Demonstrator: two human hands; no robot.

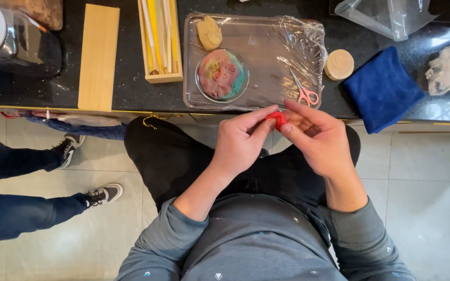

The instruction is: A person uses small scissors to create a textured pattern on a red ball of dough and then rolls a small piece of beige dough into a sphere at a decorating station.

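I see my left hand (240, 143) and right hand (316, 138) meet over my lap, fingers (259, 120) of both pinched shut on a small red lump (276, 119) between them, just short of the table (131, 88) edge. Beyond it lies a wrapped tray (266, 57) with pink scissors (304, 92), a glass dish (221, 75) of mixed colours and a beige lump (209, 33). A blue cloth (382, 88) lies to the right.

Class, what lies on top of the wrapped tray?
On the tray lie a round dish of mixed-colour clay, a beige lump and pink scissors. The right hand covers part of its near edge.
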